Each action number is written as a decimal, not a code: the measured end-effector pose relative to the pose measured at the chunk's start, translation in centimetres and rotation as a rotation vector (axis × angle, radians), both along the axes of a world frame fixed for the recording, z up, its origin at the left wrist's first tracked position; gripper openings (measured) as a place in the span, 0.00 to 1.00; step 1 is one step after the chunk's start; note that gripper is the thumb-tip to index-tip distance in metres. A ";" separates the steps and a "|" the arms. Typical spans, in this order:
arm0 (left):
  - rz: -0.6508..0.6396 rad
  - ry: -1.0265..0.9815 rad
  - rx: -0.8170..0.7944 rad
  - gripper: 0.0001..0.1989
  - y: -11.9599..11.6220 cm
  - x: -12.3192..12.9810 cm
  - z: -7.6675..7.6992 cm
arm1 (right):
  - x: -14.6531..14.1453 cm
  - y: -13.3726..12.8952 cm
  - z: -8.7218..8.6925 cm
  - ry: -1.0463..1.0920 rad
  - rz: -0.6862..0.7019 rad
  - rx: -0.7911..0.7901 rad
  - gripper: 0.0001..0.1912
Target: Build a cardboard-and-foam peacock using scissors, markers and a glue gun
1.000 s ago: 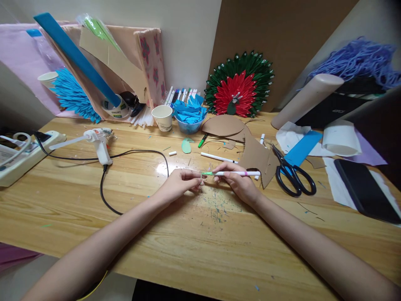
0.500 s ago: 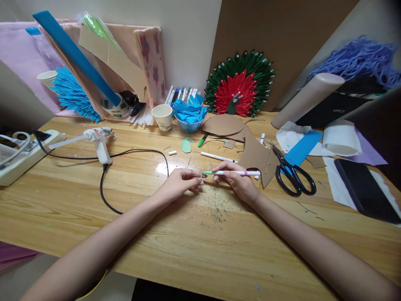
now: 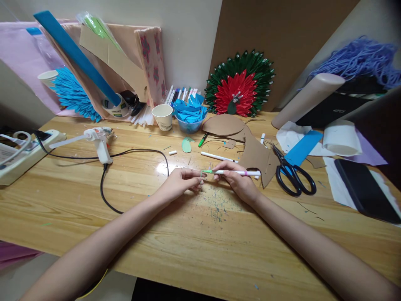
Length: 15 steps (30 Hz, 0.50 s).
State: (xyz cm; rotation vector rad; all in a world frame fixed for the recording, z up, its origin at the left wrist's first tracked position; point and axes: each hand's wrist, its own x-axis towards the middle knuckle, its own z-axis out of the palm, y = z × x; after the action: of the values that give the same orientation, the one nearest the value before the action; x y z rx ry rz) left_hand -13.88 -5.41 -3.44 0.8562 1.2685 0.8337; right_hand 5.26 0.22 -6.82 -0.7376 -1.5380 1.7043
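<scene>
My right hand [image 3: 237,182] grips a white marker [image 3: 239,172] with a pink band, held nearly level. Its green tip end [image 3: 206,171] points left and reaches the fingertips of my left hand [image 3: 183,182]. Those left fingers are pinched together; a thin pale sliver shows at their tips, too small to name. Both hands are above the middle of the wooden table [image 3: 175,242]. Just beyond them lie a white pen [image 3: 219,157], a small white cap [image 3: 172,153] and a pale green paper cutout [image 3: 186,145].
Black-handled scissors [image 3: 294,177] and cut cardboard [image 3: 258,152] lie to the right, with a phone [image 3: 365,188] farther out. At left stands a glue gun [image 3: 100,144] with its cable. Behind are a paper cup [image 3: 163,118], a bowl of blue strips [image 3: 189,117] and a red-green peacock fan [image 3: 239,83].
</scene>
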 end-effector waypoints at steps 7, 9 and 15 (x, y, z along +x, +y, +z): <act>0.021 -0.001 -0.001 0.08 0.0 0.0 -0.1 | 0.0 0.0 0.2 -0.067 0.014 0.036 0.08; 0.015 -0.002 0.004 0.08 0.0 0.0 -0.1 | -0.1 0.0 0.2 -0.051 0.014 0.032 0.08; 0.024 -0.005 -0.011 0.08 0.1 0.1 0.0 | -0.1 -0.1 0.2 -0.065 0.019 0.042 0.08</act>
State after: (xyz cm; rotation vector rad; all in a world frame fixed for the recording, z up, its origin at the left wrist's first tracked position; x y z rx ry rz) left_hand -13.74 -5.35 -3.49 0.8309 1.2801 0.8462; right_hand 5.15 0.15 -6.63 -0.7658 -1.6248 1.6711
